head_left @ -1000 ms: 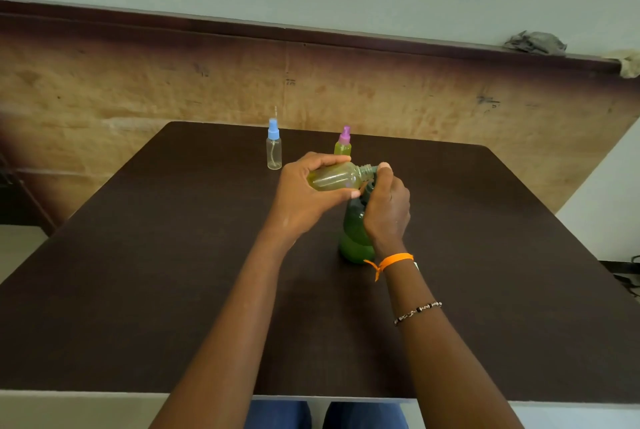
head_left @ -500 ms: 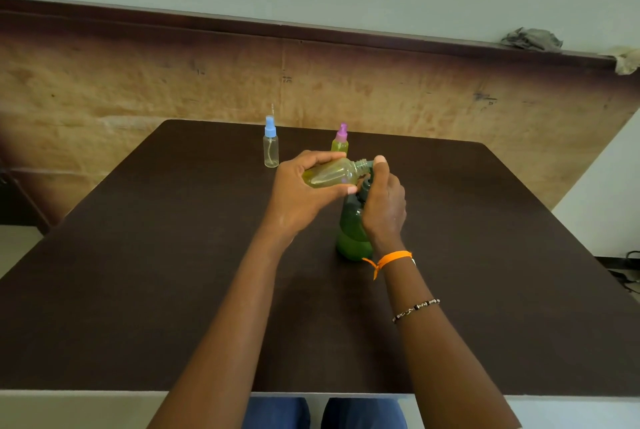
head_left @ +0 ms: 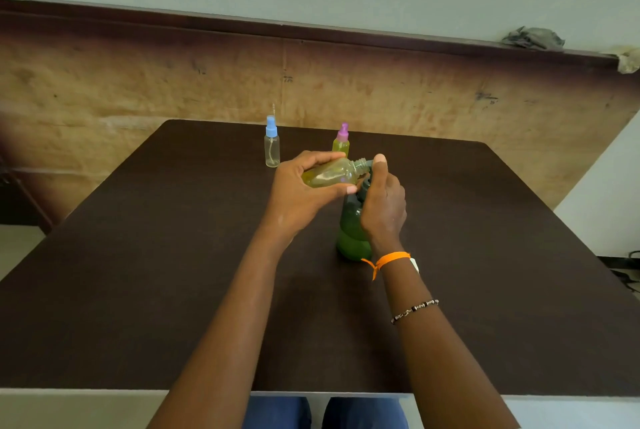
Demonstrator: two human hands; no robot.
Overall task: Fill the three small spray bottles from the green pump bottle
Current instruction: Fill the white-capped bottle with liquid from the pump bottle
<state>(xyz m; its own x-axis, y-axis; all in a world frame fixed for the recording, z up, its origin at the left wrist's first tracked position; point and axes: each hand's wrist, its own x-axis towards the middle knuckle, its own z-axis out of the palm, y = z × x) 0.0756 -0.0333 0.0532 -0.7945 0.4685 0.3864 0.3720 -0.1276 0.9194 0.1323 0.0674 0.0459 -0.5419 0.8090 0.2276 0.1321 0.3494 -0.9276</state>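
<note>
My left hand (head_left: 300, 191) grips an uncapped small spray bottle (head_left: 331, 175), tilted nearly on its side, with yellow-green liquid in it and its threaded neck pointing right. The neck meets the spout of the green pump bottle (head_left: 350, 231), which stands on the dark table (head_left: 138, 273). My right hand (head_left: 382, 203) wraps the pump head, one finger on top of it. Behind stand a clear bottle with a blue spray cap (head_left: 272, 143) and a yellow-green filled bottle with a purple spray cap (head_left: 341, 143).
A brown wooden panel (head_left: 173, 82) rises right behind the table's far edge. Crumpled rags (head_left: 533, 38) lie on the ledge at top right. The table's near edge runs just above my knees.
The held bottle's neck has shifted slightly up against the pump spout. The view has drifted a little; both hands stay at the pump bottle.
</note>
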